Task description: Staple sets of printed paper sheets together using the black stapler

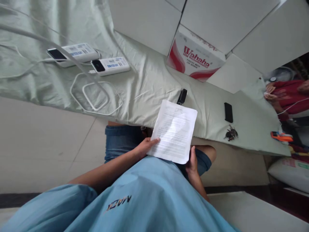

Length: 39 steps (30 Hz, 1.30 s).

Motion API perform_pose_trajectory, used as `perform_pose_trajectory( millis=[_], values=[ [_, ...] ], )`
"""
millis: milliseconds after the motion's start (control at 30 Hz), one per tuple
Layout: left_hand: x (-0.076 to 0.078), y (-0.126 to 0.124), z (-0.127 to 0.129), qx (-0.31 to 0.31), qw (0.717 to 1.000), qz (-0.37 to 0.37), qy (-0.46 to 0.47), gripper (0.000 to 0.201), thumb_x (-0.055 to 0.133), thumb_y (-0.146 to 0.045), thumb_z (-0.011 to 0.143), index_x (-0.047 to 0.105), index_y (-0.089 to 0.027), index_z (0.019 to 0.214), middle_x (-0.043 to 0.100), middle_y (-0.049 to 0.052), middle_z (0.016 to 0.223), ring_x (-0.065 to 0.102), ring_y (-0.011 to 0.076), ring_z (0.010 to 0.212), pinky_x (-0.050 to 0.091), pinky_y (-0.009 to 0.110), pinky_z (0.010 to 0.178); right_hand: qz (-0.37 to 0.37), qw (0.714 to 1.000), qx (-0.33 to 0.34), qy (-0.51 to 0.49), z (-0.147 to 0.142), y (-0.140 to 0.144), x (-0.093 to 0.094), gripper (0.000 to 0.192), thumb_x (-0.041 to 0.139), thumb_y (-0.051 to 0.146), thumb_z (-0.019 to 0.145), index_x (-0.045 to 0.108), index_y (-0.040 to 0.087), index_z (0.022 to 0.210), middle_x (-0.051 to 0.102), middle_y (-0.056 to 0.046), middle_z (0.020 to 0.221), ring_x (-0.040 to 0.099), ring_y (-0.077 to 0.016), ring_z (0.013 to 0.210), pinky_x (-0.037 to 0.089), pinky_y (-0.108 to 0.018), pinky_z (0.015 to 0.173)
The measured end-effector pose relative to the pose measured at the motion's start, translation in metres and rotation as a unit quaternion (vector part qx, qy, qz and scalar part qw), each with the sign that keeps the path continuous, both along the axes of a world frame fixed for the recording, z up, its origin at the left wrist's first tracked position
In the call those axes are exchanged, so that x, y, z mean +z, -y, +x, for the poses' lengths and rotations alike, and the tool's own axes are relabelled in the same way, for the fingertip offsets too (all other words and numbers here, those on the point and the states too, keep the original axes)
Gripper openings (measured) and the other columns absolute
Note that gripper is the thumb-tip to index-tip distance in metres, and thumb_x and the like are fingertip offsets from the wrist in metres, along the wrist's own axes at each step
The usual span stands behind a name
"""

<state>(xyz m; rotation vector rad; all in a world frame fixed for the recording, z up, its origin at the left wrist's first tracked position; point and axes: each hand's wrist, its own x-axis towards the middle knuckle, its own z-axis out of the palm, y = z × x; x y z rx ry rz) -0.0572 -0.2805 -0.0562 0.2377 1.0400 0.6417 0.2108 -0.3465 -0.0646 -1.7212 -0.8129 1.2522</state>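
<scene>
A stack of printed sheets [174, 132] is held tilted over my lap, its top edge over the cloth-covered table. My left hand [146, 145] grips the lower left edge, thumb on top of the page and fingers underneath. At the lower right edge, my right hand [191, 162] holds the sheets from the side, its thumb along the edge and its other fingers mostly hidden. Lines of small text cover the top page, too fine to read. Just beyond the sheets' top edge lies a small black object [182, 96], partly covered by them.
On the pale green tablecloth [145, 83] lie two white power banks [114, 66] [77, 53] with a looped white cable [96, 108]. A Wahaha carton [193, 56] stands against the wall. Rightward are a black phone [228, 112], keys [231, 133], an orange item [282, 136] and a person in red [289, 96].
</scene>
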Motion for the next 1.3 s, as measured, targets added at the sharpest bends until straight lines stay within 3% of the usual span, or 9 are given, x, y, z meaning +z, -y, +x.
perform_pose_trajectory(
  millis=[100, 200, 267, 400, 500, 667, 833, 1100, 1300],
  values=[
    [0.000, -0.001, 0.003, -0.003, 1.000, 0.009, -0.018, 0.021, 0.091, -0.028, 0.078, 0.080, -0.010, 0.082, 0.082, 0.012, 0.080, 0.074, 0.0219, 0.066, 0.060, 0.029, 0.066, 0.002, 0.993, -0.056, -0.099, -0.014, -0.017, 0.002, 0.072, 0.042, 0.088, 0.089, 0.074, 0.030, 0.117, 0.080, -0.005, 0.128, 0.077, -0.0308, 0.116, 0.064, -0.048, 0.093],
    [0.002, -0.002, 0.000, 0.016, 1.000, 0.015, -0.020, 0.030, 0.097, -0.022, 0.067, 0.080, -0.012, 0.089, 0.083, 0.011, 0.085, 0.076, 0.0235, 0.071, 0.062, 0.031, 0.072, 0.037, 0.997, -0.057, -0.047, -0.014, -0.046, 0.005, 0.059, 0.078, 0.070, 0.076, 0.071, 0.024, 0.113, 0.082, -0.008, 0.119, 0.078, -0.0292, 0.107, 0.062, -0.044, 0.096],
    [0.005, -0.004, -0.002, 0.040, 0.999, 0.018, -0.010, 0.038, 0.098, -0.022, 0.065, 0.079, -0.012, 0.097, 0.083, 0.011, 0.090, 0.077, 0.0242, 0.075, 0.063, 0.032, 0.074, 0.054, 0.998, -0.038, 0.007, -0.011, -0.060, 0.005, 0.054, 0.086, 0.058, 0.072, 0.071, 0.022, 0.110, 0.083, -0.007, 0.112, 0.078, -0.0269, 0.100, 0.061, -0.042, 0.095],
    [0.013, -0.007, -0.003, 0.090, 0.994, -0.040, 0.038, 0.036, 0.083, -0.034, 0.086, 0.077, -0.011, 0.112, 0.083, 0.014, 0.092, 0.080, 0.0272, 0.079, 0.065, 0.035, 0.076, 0.060, 0.997, 0.001, 0.044, -0.006, -0.069, 0.002, 0.051, 0.080, 0.059, 0.078, 0.074, 0.020, 0.111, 0.083, -0.008, 0.110, 0.076, -0.0252, 0.096, 0.061, -0.039, 0.092],
    [0.018, -0.007, -0.002, 0.106, 0.991, -0.071, 0.044, 0.028, 0.069, -0.030, 0.096, 0.076, -0.007, 0.110, 0.082, 0.015, 0.088, 0.080, 0.0274, 0.076, 0.065, 0.036, 0.075, 0.054, 0.993, 0.014, 0.104, 0.001, -0.063, 0.001, 0.054, 0.073, 0.068, 0.082, 0.076, 0.019, 0.105, 0.083, -0.006, 0.100, 0.075, -0.0258, 0.092, 0.061, -0.038, 0.086],
    [0.016, -0.002, -0.002, 0.078, 0.996, -0.026, 0.018, 0.023, 0.077, -0.027, 0.091, 0.077, -0.010, 0.107, 0.083, 0.014, 0.088, 0.079, 0.0270, 0.076, 0.062, 0.033, 0.071, 0.047, 0.980, 0.015, 0.194, 0.017, -0.052, 0.002, 0.060, 0.065, 0.077, 0.084, 0.077, 0.018, 0.090, 0.080, -0.005, 0.084, 0.071, -0.0240, 0.079, 0.058, -0.033, 0.073],
    [0.009, -0.001, -0.003, 0.065, 0.998, -0.003, -0.008, 0.019, 0.082, -0.030, 0.089, 0.078, -0.012, 0.096, 0.081, 0.010, 0.079, 0.071, 0.0196, 0.060, 0.056, 0.027, 0.061, 0.052, 0.970, -0.026, 0.236, 0.039, -0.053, 0.006, 0.058, 0.067, 0.075, 0.082, 0.076, 0.018, 0.083, 0.077, -0.004, 0.076, 0.068, -0.0234, 0.072, 0.055, -0.034, 0.069],
    [0.010, -0.002, -0.002, 0.085, 0.996, -0.007, -0.004, 0.015, 0.077, -0.027, 0.093, 0.076, -0.012, 0.092, 0.080, 0.010, 0.077, 0.073, 0.0207, 0.062, 0.058, 0.028, 0.062, 0.083, 0.971, -0.093, 0.204, 0.060, -0.061, 0.014, 0.053, 0.074, 0.069, 0.076, 0.077, 0.019, 0.096, 0.083, -0.008, 0.095, 0.075, -0.0280, 0.086, 0.061, -0.039, 0.080],
    [0.010, -0.001, -0.002, 0.086, 0.996, -0.005, -0.009, 0.015, 0.079, -0.027, 0.091, 0.076, -0.012, 0.094, 0.081, 0.010, 0.079, 0.075, 0.0217, 0.065, 0.058, 0.027, 0.061, 0.020, 0.995, -0.044, 0.086, 0.042, -0.055, 0.011, 0.056, 0.085, 0.064, 0.068, 0.076, 0.019, 0.100, 0.084, -0.009, 0.099, 0.078, -0.0295, 0.090, 0.063, -0.045, 0.089]
  ],
)
